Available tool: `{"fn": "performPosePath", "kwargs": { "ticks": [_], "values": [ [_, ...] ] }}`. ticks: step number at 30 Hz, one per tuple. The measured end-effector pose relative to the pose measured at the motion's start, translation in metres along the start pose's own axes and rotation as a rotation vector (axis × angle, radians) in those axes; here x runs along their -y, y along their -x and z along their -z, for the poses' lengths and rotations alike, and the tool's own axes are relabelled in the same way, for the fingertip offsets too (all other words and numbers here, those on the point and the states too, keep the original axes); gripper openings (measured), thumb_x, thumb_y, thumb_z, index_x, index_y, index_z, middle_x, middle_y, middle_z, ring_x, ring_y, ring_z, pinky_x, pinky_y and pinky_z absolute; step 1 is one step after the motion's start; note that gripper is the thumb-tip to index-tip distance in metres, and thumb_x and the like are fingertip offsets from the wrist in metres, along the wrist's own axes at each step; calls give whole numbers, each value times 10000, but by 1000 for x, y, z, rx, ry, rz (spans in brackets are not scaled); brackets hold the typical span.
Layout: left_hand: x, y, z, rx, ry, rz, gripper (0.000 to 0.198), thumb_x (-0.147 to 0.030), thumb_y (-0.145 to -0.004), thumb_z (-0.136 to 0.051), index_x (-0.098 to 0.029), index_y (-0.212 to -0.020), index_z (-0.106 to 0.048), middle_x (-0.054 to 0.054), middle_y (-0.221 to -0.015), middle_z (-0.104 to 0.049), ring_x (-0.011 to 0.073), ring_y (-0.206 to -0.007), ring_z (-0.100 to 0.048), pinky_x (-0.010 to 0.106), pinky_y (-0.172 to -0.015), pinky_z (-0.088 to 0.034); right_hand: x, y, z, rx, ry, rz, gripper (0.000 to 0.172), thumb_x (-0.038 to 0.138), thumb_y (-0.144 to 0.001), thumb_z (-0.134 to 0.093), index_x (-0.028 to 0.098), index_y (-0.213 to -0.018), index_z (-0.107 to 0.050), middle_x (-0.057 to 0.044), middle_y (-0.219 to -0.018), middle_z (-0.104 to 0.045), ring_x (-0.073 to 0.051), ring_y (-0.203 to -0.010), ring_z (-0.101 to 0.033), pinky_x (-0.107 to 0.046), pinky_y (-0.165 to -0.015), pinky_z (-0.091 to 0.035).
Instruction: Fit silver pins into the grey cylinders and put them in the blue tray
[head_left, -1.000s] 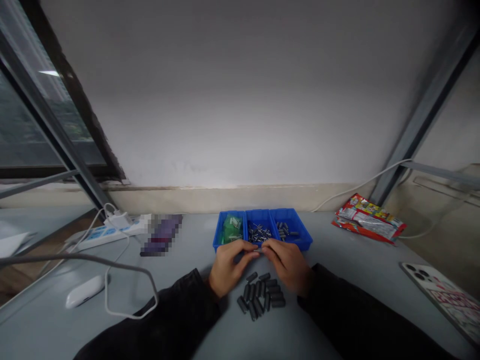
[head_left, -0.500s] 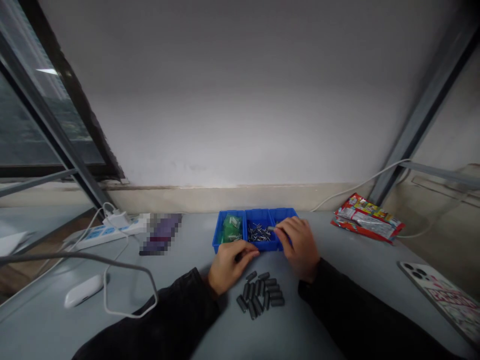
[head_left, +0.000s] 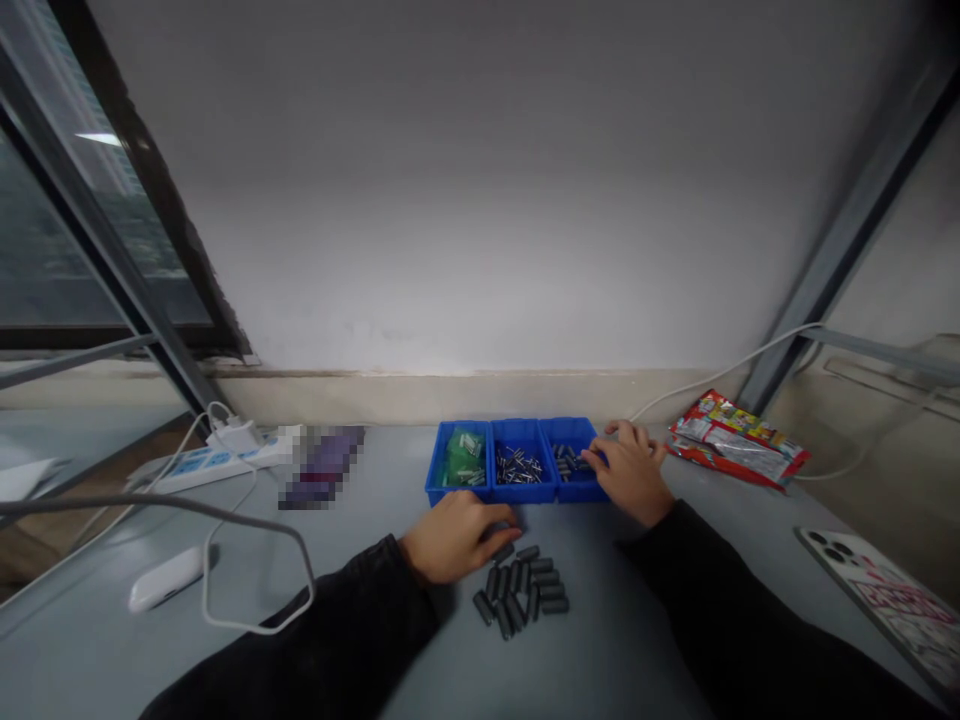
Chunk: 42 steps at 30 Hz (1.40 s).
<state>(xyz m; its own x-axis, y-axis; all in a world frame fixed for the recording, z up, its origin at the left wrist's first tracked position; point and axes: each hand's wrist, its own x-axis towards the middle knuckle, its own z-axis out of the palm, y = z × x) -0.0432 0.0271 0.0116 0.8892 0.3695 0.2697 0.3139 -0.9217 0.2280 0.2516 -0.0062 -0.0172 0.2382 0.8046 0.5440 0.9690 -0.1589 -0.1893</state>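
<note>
My right hand [head_left: 630, 468] is over the right edge of the right blue bin [head_left: 600, 492], its fingers apart and nothing seen in them. Dark grey pieces [head_left: 568, 462] lie inside that bin. My left hand [head_left: 459, 537] rests low over the table, thumb and forefinger parted, close to a small dark grey cylinder [head_left: 503, 552]. Just in front of it lies a group of several dark grey cylinders [head_left: 517, 590]. Small shiny metal pins [head_left: 517, 466] fill part of the middle blue bin [head_left: 534, 493]. The left blue bin [head_left: 436, 470] holds a green bag [head_left: 457, 462] with metal parts.
A power strip [head_left: 199, 467] with a plugged-in charger stands at the left, near a white case [head_left: 166, 579] and a looping cable [head_left: 255, 630]. A red snack packet [head_left: 739, 440] and a phone [head_left: 885, 600] lie at the right. A wall rises behind the bins.
My right hand has moved right and opened; the dark grey cylinder it held is no longer in its fingers. My left hand has shifted slightly down, its thumb and forefinger parting.
</note>
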Motion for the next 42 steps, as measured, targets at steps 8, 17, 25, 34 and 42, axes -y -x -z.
{"fn": "performPosePath", "kwargs": {
  "ticks": [8, 17, 25, 34, 42],
  "values": [
    [-3, 0, 1, 184, -125, 48, 337, -431, -1042, -434, -229, -1024, -703, 41, -722, -666, 187, -687, -657, 256, -601, -422, 3, -4, 3, -3, -5, -59, 140, 362, -933, -653, 256, -924, -744, -91, -1234, -581, -314, -1164, -469, -468, -925, -273],
    [-4, 0, -1, 216, -137, 71, 332, -455, -1034, -436, -238, -1017, -687, 41, -714, -648, 199, -672, -646, 267, -592, -428, 8, 0, 5, 86, -86, 389, 372, 278, -1095, -334, 199, -967, -674, -19, -854, -708, -179, -778, -605, -380, -835, -266],
    [-5, 0, -1, 222, -164, 49, 290, -417, -1027, -446, -239, -1013, -675, 27, -674, -639, 196, -640, -645, 263, -566, -404, 2, 8, -7, 41, -91, 459, 382, 267, -1105, -271, 240, -1166, -647, -20, -1148, -712, -203, -948, -635, -436, -941, -242],
    [-6, 1, 1, 240, -131, 44, 171, -338, -974, -507, -250, -1030, -642, 17, -668, -634, 191, -626, -642, 261, -553, -394, 4, 7, -5, 140, -77, 456, 441, 287, -1104, -226, 236, -1198, -654, -60, -1293, -659, -250, -1012, -654, -507, -980, -247],
    [-3, 2, -3, 196, -71, 5, 126, -271, -964, -510, -210, -987, -617, 16, -687, -629, 166, -609, -613, 261, -541, -380, 10, 1, 2, -55, -288, 276, 424, 397, -1095, -265, 218, -1129, -648, -44, -1164, -712, -210, -1109, -631, -469, -1092, -217]
  ]
}}
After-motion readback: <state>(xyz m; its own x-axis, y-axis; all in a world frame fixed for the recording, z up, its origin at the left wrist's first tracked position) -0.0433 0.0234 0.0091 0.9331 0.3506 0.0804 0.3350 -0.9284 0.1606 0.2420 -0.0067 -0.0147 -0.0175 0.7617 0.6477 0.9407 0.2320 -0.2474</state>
